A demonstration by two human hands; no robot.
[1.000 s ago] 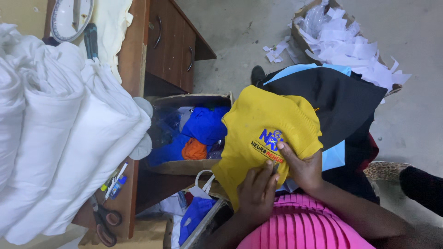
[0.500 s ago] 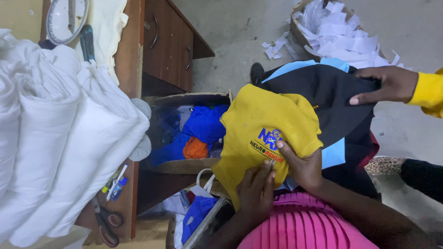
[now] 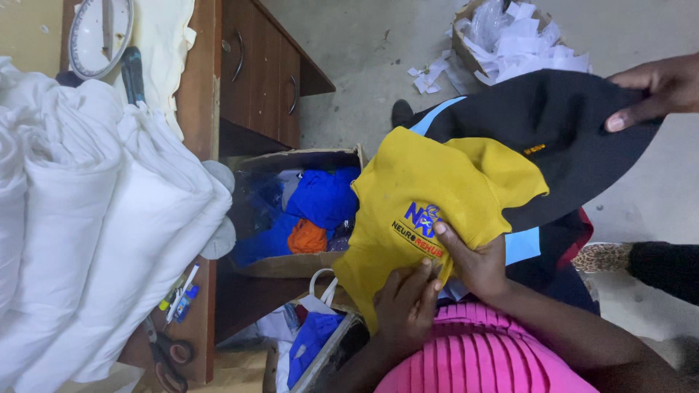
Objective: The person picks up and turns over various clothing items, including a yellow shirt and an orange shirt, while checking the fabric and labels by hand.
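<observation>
A yellow garment (image 3: 429, 196) with a printed blue and red logo lies on my lap over a pile of clothes. My left hand (image 3: 405, 300) grips its lower edge from beneath the logo. My right hand (image 3: 472, 260) pinches the cloth beside the logo, thumb on top. Under the yellow piece lies a black garment (image 3: 561, 138) with light blue trim. Another person's hand (image 3: 655, 87) holds the black garment's far edge at the upper right.
A cardboard box (image 3: 291, 266) of blue and orange cloth stands beside a wooden desk (image 3: 251, 69). White fabric rolls (image 3: 95, 233), scissors (image 3: 169, 358) and pens lie on the desk. A box of white scraps (image 3: 510, 33) sits on the concrete floor. My pink pleated skirt (image 3: 473, 356) fills the bottom.
Another person's hand came in from the right, took the black garment's edge and has drawn it up and outward. My hands stay on the yellow garment.
</observation>
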